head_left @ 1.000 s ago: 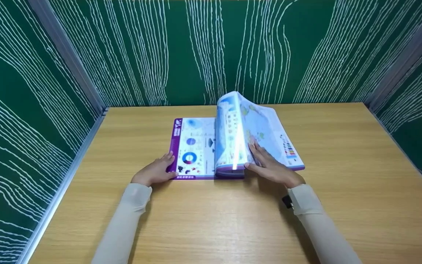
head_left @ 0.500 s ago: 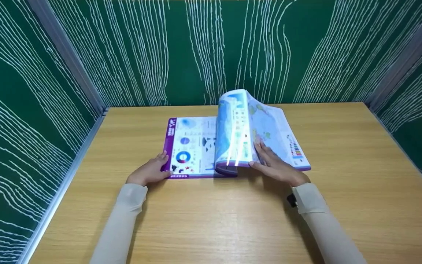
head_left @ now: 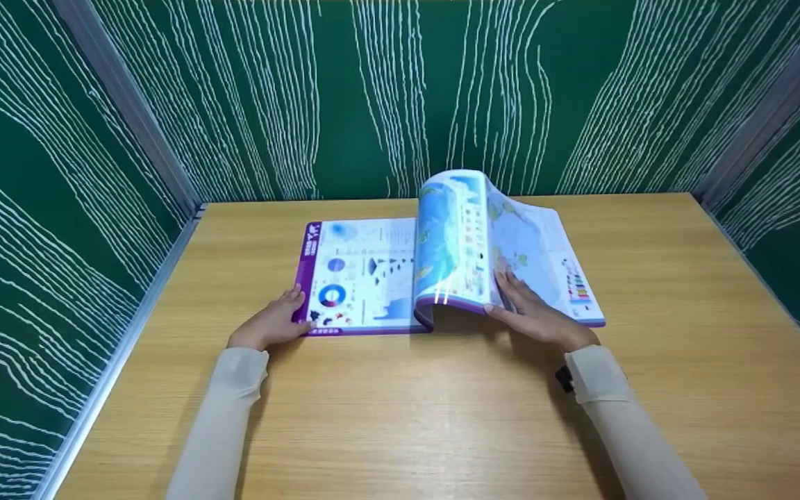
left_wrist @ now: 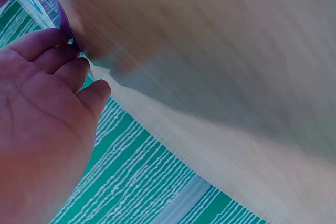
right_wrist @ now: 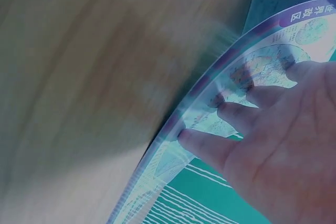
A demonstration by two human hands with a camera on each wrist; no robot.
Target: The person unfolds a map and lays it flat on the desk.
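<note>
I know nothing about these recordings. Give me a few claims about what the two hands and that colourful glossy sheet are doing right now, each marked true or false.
1. The glossy map sheet lies on a wooden table. True.
2. The sheet lies completely flat. False: its middle bulges up in a curl.
3. The left hand touches the sheet's near left corner. True.
4. The right hand rests on the bare table, away from the sheet. False: its fingers lie on the sheet beside the curl.
5. The walls around the table are plain red. False: they are green with white lines.

One laminated map sheet (head_left: pixel 372 278), one wooden table (head_left: pixel 442 417), two hands: left hand (head_left: pixel 268 325), right hand (head_left: pixel 535 316)
</note>
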